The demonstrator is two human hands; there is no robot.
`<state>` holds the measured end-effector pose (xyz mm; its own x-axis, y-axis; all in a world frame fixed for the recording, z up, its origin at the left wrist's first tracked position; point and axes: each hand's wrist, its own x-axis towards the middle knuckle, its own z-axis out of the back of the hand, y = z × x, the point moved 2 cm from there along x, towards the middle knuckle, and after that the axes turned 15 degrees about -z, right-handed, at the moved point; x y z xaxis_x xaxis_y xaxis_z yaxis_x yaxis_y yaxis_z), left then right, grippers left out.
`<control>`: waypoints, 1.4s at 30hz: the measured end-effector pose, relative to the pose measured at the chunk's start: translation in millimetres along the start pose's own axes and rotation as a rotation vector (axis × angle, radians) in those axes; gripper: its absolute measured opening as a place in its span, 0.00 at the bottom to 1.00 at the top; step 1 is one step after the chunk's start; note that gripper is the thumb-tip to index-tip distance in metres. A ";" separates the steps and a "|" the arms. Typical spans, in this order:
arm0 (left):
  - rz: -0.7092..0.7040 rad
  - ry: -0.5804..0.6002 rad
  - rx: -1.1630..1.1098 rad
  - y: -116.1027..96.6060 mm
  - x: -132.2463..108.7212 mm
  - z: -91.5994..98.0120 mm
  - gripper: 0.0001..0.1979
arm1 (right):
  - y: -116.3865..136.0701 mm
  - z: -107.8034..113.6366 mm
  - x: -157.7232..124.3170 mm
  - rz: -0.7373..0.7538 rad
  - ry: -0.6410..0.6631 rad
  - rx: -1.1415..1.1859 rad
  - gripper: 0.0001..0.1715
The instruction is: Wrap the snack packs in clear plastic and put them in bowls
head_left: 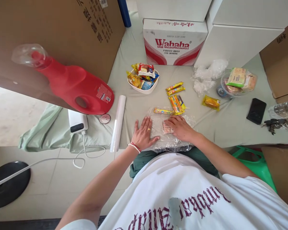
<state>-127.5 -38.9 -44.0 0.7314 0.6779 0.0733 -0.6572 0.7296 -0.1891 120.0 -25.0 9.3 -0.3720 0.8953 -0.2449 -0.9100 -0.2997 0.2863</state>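
Observation:
A sheet of clear plastic wrap [170, 143] lies spread on the green cloth-covered table [230, 127] right in front of me. My left hand [144, 134] rests flat on its left edge, fingers spread, a ring on one finger. My right hand [180, 127] lies palm down on the wrap, its fingers over a small pinkish snack packet [166, 129] under the film. Several yellow and orange snack bars [176, 103] lie just beyond the wrap.
A roll of wrap [118, 123] lies left of my hands. Further left are a red jug [74, 84] and a white power bank [78, 123]. A white bowl of snacks [142, 80], a Wahaha box [174, 43], a phone [256, 111] and keys [271, 125] sit around.

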 end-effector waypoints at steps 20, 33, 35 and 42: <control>0.007 -0.026 -0.039 0.2 0.8 -0.3 0.55 | -25.6 -9.9 -13.2 0.098 -0.106 0.022 0.42; 0.014 0.000 -0.021 0.8 0.5 -1.0 0.54 | -9.8 -3.0 -4.3 0.034 -0.053 0.056 0.43; 0.019 0.004 -0.023 0.5 0.5 -1.0 0.54 | -9.5 -6.0 -3.8 0.025 -0.045 0.067 0.44; 0.020 0.002 -0.025 1.0 0.3 -3.4 0.55 | -9.4 -1.8 -5.4 -0.018 -0.106 0.081 0.31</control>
<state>-127.3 -38.2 -47.5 0.7187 0.6921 0.0674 -0.6668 0.7134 -0.2153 130.3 -27.6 6.3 -0.3309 0.9312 -0.1528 -0.8968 -0.2599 0.3581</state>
